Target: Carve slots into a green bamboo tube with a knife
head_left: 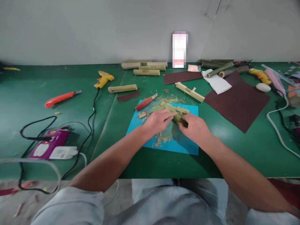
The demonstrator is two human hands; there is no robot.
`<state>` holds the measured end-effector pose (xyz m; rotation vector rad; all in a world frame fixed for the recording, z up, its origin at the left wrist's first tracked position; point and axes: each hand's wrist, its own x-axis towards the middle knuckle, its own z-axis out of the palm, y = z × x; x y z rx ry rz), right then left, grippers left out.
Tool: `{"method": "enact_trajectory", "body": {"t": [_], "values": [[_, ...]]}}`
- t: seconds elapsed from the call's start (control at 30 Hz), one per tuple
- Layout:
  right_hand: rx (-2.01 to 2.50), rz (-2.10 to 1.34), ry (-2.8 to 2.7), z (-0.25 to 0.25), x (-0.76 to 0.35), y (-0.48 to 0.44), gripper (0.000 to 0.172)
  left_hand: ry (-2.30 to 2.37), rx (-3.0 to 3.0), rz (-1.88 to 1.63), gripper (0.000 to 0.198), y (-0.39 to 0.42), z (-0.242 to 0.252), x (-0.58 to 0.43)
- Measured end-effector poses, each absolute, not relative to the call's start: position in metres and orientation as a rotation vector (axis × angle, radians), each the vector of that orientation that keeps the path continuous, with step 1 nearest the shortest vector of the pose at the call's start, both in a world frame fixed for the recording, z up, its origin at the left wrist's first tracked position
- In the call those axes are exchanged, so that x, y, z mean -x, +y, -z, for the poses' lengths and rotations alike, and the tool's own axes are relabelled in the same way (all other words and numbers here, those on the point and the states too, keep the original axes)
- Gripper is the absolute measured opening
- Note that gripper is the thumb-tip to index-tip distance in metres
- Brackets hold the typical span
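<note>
Over a blue sheet (187, 142) on the green table, my left hand (157, 122) is closed round a short pale-green bamboo piece (174, 112). My right hand (195, 128) is closed on a small dark strip (184, 122), perhaps sandpaper, held against the near end of that bamboo piece. Bamboo shavings and chips (164, 137) lie scattered on the blue sheet. A red-handled knife (145, 102) rests at the sheet's far left corner.
Several bamboo sections (146, 72) lie at the back, one slotted piece (189, 92) nearer. Dark sandpaper sheets (236, 100) lie right. A yellow glue gun (103, 79), an orange cutter (61, 98) and a purple device with cables (50, 147) sit left. Another glue gun (259, 75) sits at the far right.
</note>
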<state>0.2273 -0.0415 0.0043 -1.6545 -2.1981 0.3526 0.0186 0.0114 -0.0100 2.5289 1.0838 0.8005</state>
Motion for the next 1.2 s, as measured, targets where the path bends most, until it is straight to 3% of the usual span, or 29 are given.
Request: {"method": "enact_trajectory", "body": {"t": [0.67, 1.2], "values": [[1.655, -0.439, -2.164, -0.0041, -0.2268, -0.0413, 0.013, 1.286, -2.442, -0.862, 0.024, 0.0121, 0.0066, -0.0164], [1.690, -0.506, -2.154, -0.0072, -0.2248, -0.0432, 0.024, 1.262, -2.468, -0.829, 0.027, 0.0080, 0.0082, -0.0167]]}}
